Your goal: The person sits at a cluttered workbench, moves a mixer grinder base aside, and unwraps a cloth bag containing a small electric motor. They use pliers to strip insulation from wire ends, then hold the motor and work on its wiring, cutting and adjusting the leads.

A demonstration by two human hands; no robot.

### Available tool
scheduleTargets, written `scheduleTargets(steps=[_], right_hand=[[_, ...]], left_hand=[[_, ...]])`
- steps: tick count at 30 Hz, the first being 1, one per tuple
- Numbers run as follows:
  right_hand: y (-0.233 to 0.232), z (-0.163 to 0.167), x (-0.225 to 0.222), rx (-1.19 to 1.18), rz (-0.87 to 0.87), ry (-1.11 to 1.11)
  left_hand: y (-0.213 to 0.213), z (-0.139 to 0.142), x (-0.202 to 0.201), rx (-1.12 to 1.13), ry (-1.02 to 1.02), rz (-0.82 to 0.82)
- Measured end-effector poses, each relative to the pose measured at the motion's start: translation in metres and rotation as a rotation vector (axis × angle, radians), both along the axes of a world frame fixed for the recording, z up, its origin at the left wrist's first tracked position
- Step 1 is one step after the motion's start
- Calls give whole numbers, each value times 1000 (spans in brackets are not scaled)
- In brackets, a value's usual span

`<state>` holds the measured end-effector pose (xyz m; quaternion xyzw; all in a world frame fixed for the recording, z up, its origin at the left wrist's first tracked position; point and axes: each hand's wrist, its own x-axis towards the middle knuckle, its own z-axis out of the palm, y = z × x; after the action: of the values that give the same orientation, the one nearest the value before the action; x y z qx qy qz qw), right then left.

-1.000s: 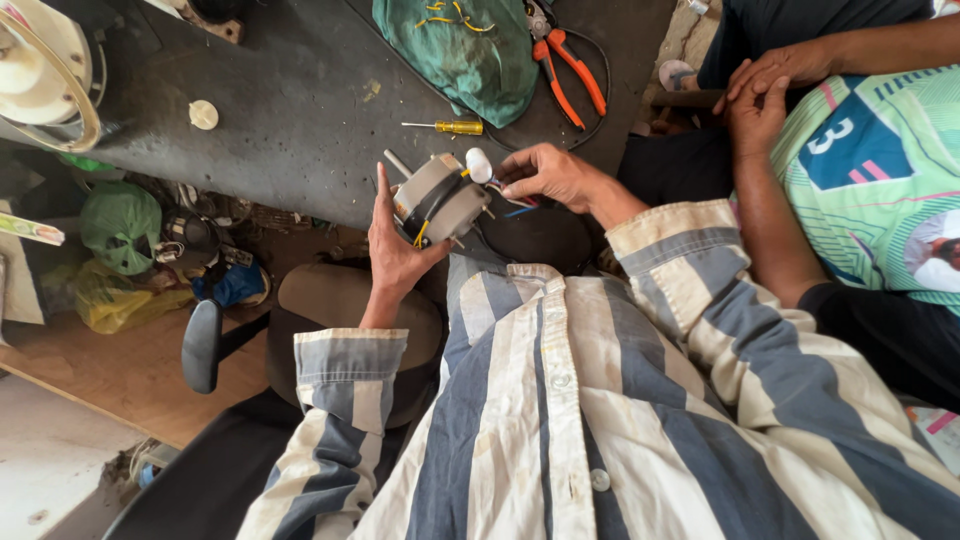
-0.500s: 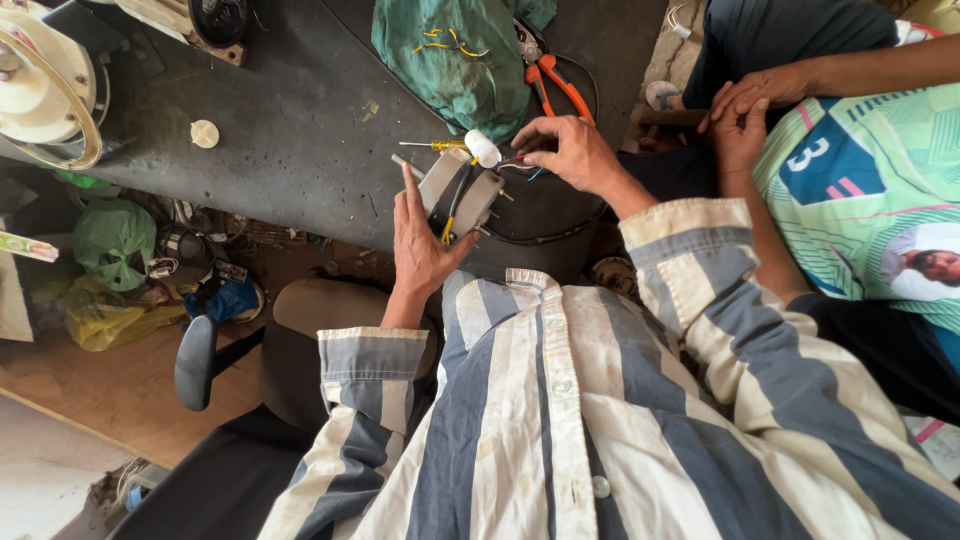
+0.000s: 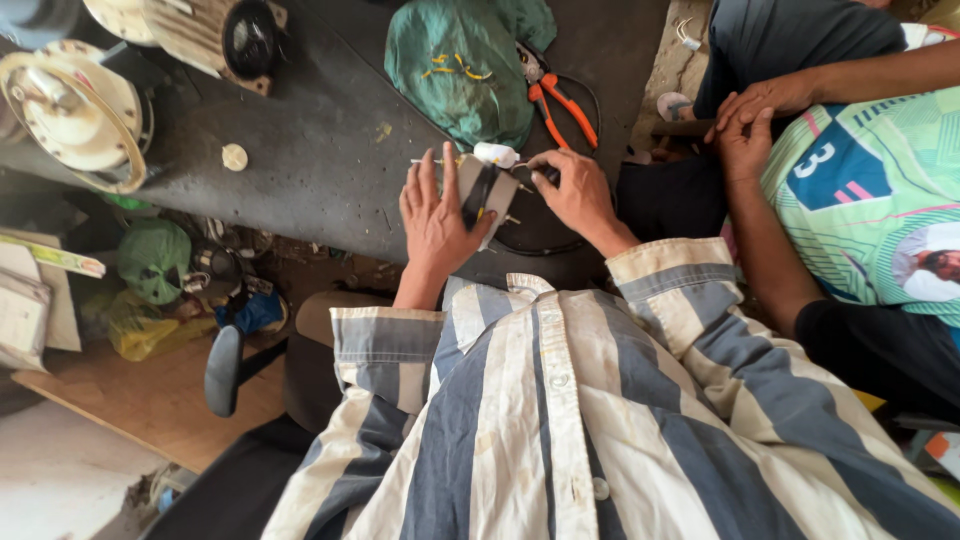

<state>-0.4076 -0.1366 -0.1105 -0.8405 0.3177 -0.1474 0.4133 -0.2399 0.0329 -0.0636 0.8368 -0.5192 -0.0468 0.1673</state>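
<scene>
Nearest the camera is the person's striped shirt (image 3: 560,420), both sleeves reaching toward twelve o'clock onto the dark desk (image 3: 320,170). The left hand (image 3: 438,218) lies flat and spread, its grip open, pressing a small pale electrical part (image 3: 492,190) with a black band down against the desk edge. The right hand (image 3: 575,190), at about one o'clock of the part, has its grip pinched shut on something thin and dark at the part's upper edge; whether that is a wire or a tool tip cannot be told. The step in hand looks like work on the part's connections while it is braced, and any further move there would call for steady downward pressure from the left hand and fine fingertip control. Beyond, at twelve o'clock, lie a green cloth (image 3: 465,60) and orange-handled pliers (image 3: 565,105). At two o'clock another person's hands (image 3: 750,115) rest together.
</scene>
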Motion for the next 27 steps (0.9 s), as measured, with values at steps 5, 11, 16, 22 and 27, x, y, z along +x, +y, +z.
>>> scheduleTargets(steps=[5,11,16,22,27], right_hand=[[5,-33,2,401,-281,194],[23,-46,4,1069,-699,-270],[36,-49,9,1146,-840,-395],[62,-50,23,1165,-827,-612],[86,-52,38,1108,-687,-796]], left_hand=[[-44,-19,9,18,204,-256],[-57,-17,29,192,437,-358],[-39,4,26,100,378,-392],[-26,18,27,-105,217,-453],[-23,5,46,21,422,-409]])
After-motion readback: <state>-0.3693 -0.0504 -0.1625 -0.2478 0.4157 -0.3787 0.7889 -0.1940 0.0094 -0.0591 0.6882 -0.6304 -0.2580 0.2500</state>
